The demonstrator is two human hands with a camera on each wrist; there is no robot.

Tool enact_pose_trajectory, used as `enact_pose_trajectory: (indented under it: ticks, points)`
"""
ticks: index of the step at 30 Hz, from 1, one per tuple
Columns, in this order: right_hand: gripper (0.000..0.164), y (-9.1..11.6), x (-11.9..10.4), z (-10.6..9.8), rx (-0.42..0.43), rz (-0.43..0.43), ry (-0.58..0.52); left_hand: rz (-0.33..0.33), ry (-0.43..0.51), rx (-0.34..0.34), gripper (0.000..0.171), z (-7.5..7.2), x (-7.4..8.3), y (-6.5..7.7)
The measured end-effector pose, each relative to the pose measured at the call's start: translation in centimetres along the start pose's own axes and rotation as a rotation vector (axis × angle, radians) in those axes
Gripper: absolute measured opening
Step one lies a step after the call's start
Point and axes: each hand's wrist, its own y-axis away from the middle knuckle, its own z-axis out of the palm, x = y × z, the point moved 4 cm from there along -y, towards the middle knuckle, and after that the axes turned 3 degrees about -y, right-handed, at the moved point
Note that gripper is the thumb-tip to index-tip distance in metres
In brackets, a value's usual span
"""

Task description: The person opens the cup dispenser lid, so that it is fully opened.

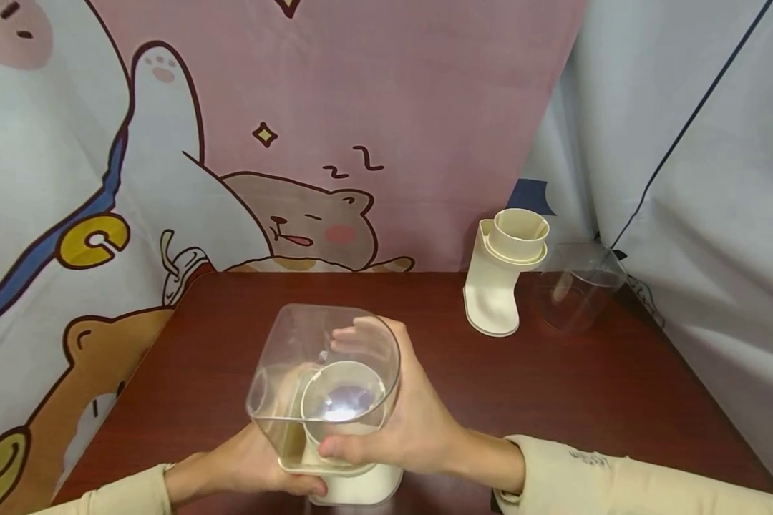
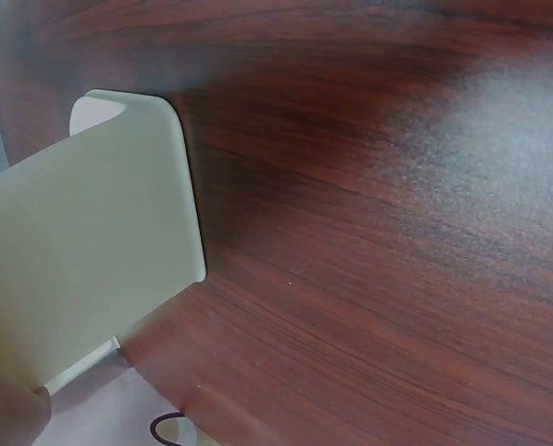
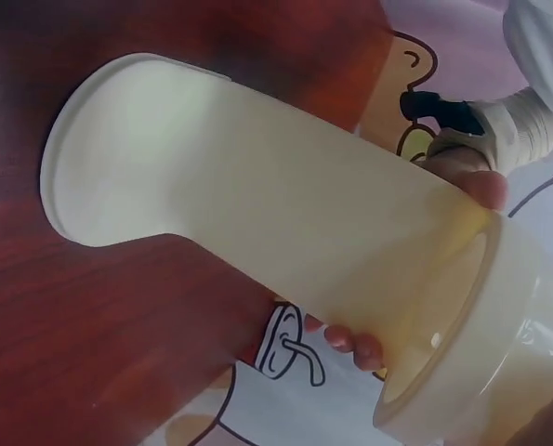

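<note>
Both hands at work on the near stand (image 3: 285, 186). Its foot (image 3: 118, 177) sits on the worktop (image 1: 567, 400); column rises from that to a cream ring (image 1: 346, 363).

Left hand (image 1: 248, 458): wrapped round the top of the near stand's column, thumb at one edge, fingertips showing at the other. Right hand (image 1: 419, 418): spread wide, holding the clear tub (image 1: 309, 350), thumb on the wall nearest the wearer, fingers round the far side.

Tub is at the top of the near stand, mouth up, ring visible through its walls. Whether it is fully seated: cannot tell; glare and clear plastic hide the contact.

Far stand (image 1: 494, 290): beyond the near stand and to its right, upright, its ring bare. Far tub (image 1: 580, 297): further right from the near stand, just beside the far stand. Printed curtain (image 1: 438, 129) behind all of it.

Handling, my judgement: step looks like fitting tub and near stand together. Keep the left grip firm on the column, foot flat, so the stand cannot tip. Level the tub over the ring, press evenly and straight down, check alignment from the side. Light pressure on the thin walls; squeezing may flex them. Slick plastic could slip or twist.
</note>
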Motion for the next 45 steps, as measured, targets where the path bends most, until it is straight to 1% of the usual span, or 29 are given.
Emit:
enact_pose_trajectory:
  ticks: [4, 7, 10, 12, 14, 15, 18, 20, 21, 23, 24, 27, 28, 29, 30, 31, 32, 34, 35, 40, 43, 45]
  points:
    - [0.104, -0.1, 0.2, 0.1, 0.003, 0.025, -0.038, 0.039, 0.034, 0.018, 0.113, 0.0, -0.1, 0.0]
    - [0.104, -0.1, 0.3, 0.1, -0.003, 0.001, -0.028, 0.024, 0.029, 0.020, 0.113, 0.0, -0.2, 0.2]
    - [0.106, 0.2, 0.2, -0.1, -0.009, -0.046, 0.003, -0.034, 0.022, -0.022, 0.101, 0.2, -0.3, 0.4]
    - [0.108, 0.4, 0.1, -0.2, -0.014, -0.082, 0.025, -0.058, 0.020, -0.058, 0.092, 0.4, -0.3, 0.4]
    - [0.109, 0.5, 0.0, -0.3, -0.020, -0.125, 0.045, -0.063, 0.035, -0.099, 0.081, 0.6, -0.2, 0.3]
    - [0.110, 0.6, -0.1, -0.4, -0.024, -0.150, 0.053, -0.054, 0.043, -0.111, 0.078, 0.6, -0.2, 0.2]
    - [0.113, 0.7, -0.4, -0.3, -0.030, -0.202, 0.065, -0.043, 0.076, -0.130, 0.074, 0.5, 0.0, 0.0]
    - [0.116, 0.6, -0.4, -0.2, -0.037, -0.216, 0.071, -0.045, 0.083, -0.130, 0.072, 0.4, 0.2, 0.1]
    - [0.118, 0.6, -0.4, -0.1, -0.042, -0.217, 0.068, -0.042, 0.064, -0.121, 0.072, 0.4, 0.3, 0.3]
    - [0.123, 0.6, -0.4, 0.2, -0.052, -0.218, 0.082, -0.034, 0.091, -0.135, 0.066, 0.5, 0.6, 0.6]
    - [0.125, 0.6, -0.5, 0.3, -0.058, -0.221, 0.092, -0.049, 0.129, -0.156, 0.061, 0.6, 0.7, 0.8]
    - [0.127, 0.6, -0.5, 0.2, -0.061, -0.225, 0.125, -0.070, 0.139, -0.168, 0.057, 0.8, 0.8, 1.0]
    - [0.125, 0.6, -0.4, 0.0, -0.057, -0.217, 0.140, -0.086, 0.141, -0.163, 0.062, 0.9, 0.7, 1.0]
    - [0.122, 0.6, -0.3, -0.1, -0.055, -0.201, 0.144, -0.094, 0.125, -0.145, 0.070, 0.9, 0.6, 1.0]
    - [0.118, 0.5, -0.2, -0.3, -0.050, -0.181, 0.143, -0.095, 0.086, -0.114, 0.080, 0.9, 0.4, 1.0]
    - [0.113, 0.4, 0.0, -0.4, -0.049, -0.163, 0.141, -0.075, 0.029, -0.078, 0.091, 0.8, 0.3, 0.9]
    - [0.109, 0.4, 0.1, -0.5, -0.051, -0.148, 0.133, -0.069, -0.006, -0.050, 0.100, 0.8, 0.2, 0.9]
    - [0.103, 0.3, 0.3, -0.5, -0.053, -0.127, 0.112, -0.057, -0.039, -0.015, 0.112, 0.8, 0.0, 1.0]
    - [0.100, 0.2, 0.4, -0.4, -0.052, -0.125, 0.099, -0.053, -0.039, -0.006, 0.114, 0.8, -0.1, 1.1]
    - [0.100, 0.3, 0.4, -0.3, -0.032, -0.144, 0.037, -0.070, -0.066, 0.006, 0.108, 0.7, -0.1, 1.0]
    - [0.101, 0.3, 0.4, -0.3, -0.019, -0.131, 0.003, -0.045, -0.102, 0.009, 0.106, 0.6, 0.1, 0.6]
    - [0.102, 0.2, 0.3, -0.4, -0.006, -0.111, -0.014, -0.020, -0.107, 0.009, 0.109, 0.5, 0.2, 0.1]
